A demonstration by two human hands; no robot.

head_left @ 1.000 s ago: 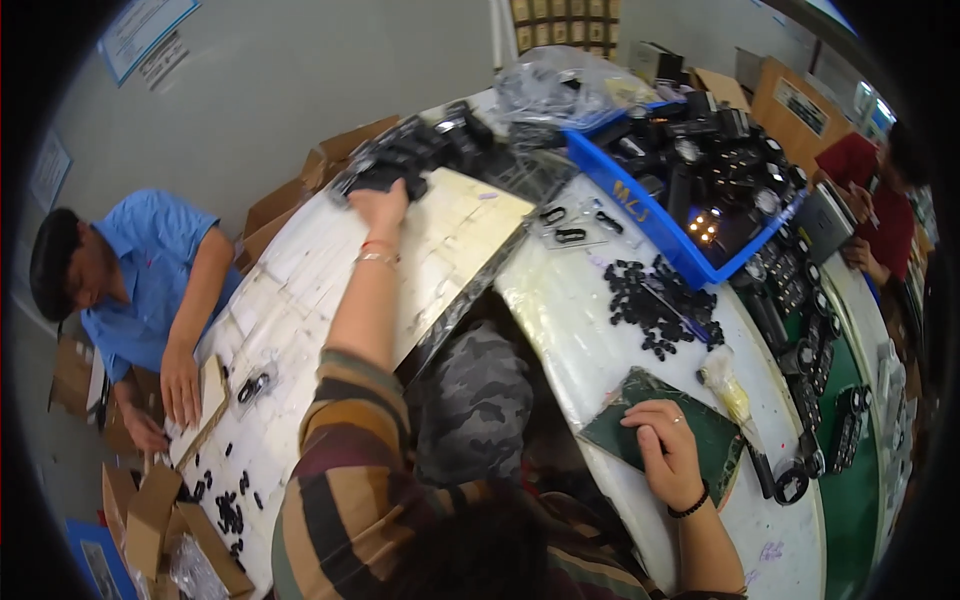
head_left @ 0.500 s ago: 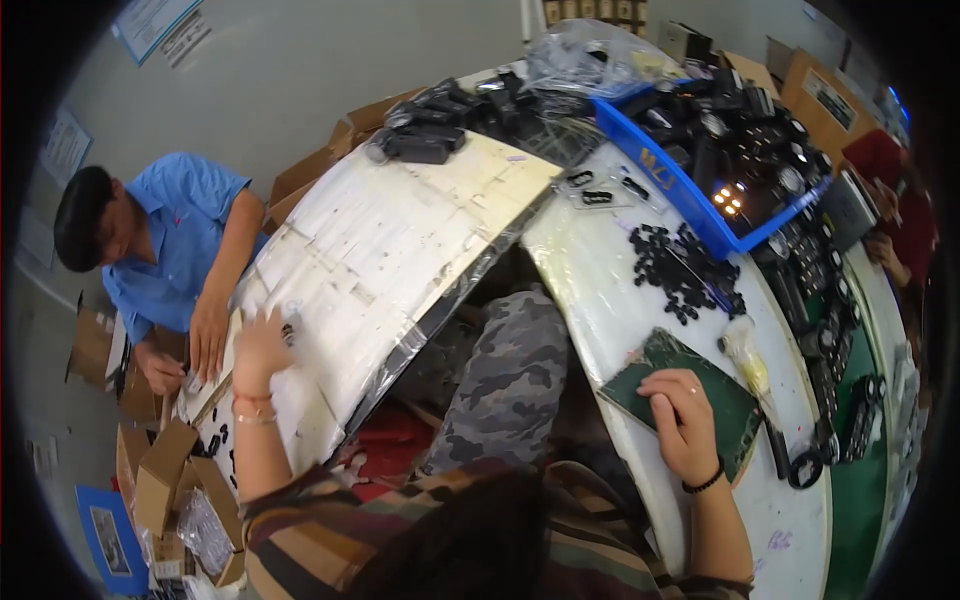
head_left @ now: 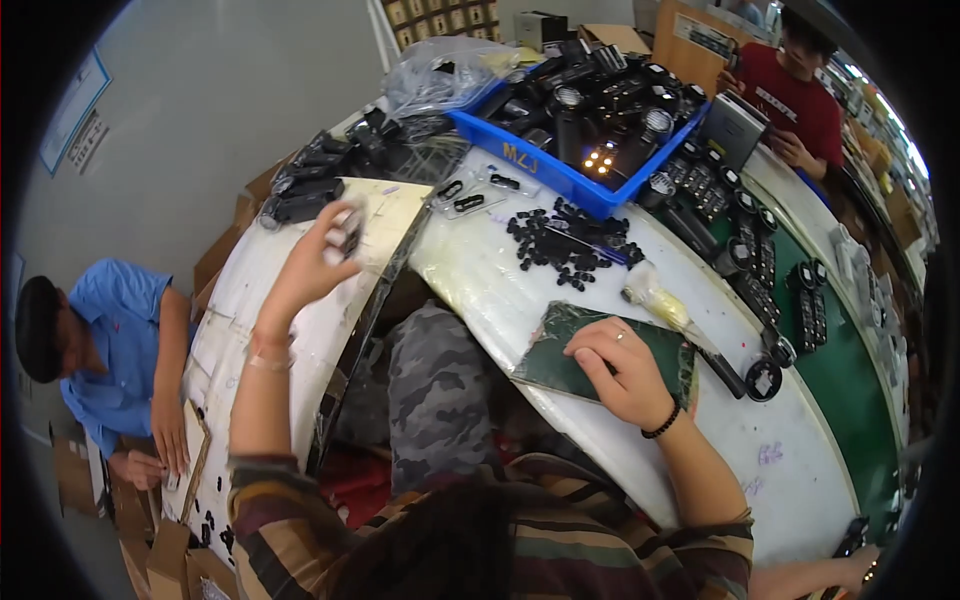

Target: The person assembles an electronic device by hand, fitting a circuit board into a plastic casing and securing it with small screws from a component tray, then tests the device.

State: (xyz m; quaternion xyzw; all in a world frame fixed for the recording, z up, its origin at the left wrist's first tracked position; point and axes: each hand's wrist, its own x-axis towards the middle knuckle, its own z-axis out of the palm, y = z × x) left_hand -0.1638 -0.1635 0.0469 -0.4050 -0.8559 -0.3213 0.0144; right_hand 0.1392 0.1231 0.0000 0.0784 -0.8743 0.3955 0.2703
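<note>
My left hand point(head_left: 305, 262) is raised over the pale board at the left, closed on a small round silver-and-dark part point(head_left: 344, 232), blurred by motion. My right hand point(head_left: 622, 370) rests on a dark green mat point(head_left: 555, 360) lying on the white tabletop, its fingers loosely bent and the thumb apart; I see nothing in it. Beyond it lies a pile of small black parts point(head_left: 560, 245) with a blue-handled screwdriver point(head_left: 608, 254) across it. A yellow-handled tool partly wrapped in clear plastic point(head_left: 660, 300) lies beside the mat.
A blue bin point(head_left: 540, 165) full of black flashlight-like units, some lit, stands at the back. More black units line the green belt point(head_left: 850, 410). At the left a person in a blue shirt point(head_left: 120, 320) works; another in red point(head_left: 800, 110) stands back right. A forearm enters lower right.
My left hand has moved away from beside the person in blue, up and toward the far end of the pale board, with the small part. The view has turned right; my right hand stays on the mat.
</note>
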